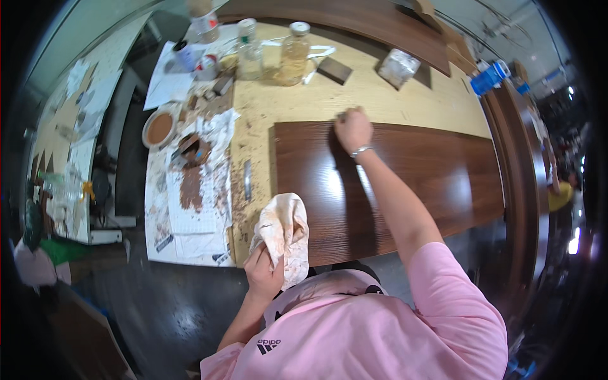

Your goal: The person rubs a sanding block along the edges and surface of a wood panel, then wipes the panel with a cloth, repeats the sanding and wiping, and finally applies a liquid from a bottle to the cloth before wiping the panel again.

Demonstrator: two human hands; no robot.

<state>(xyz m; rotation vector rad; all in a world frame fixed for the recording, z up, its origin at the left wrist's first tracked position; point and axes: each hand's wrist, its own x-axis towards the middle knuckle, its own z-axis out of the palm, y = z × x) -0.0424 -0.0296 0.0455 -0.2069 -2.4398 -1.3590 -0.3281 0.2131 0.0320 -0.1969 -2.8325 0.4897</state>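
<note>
A dark brown wood-grain panel lies flat on the pale worktable in front of me, with light glaring off its glossy face. My right hand is closed at the panel's far edge, left of its middle. A small dark bit shows by its fingers, too little to name. Bunched in my left hand is a white cloth with brown stains. It hangs at the panel's near left corner, and its folds hide some of the fingers.
Left of the panel, a bowl of brown paste and a brown-smeared cup stand by stained paper. A thin metal strip lies nearby. Along the back are glass bottles, a dark block and a silver-wrapped block.
</note>
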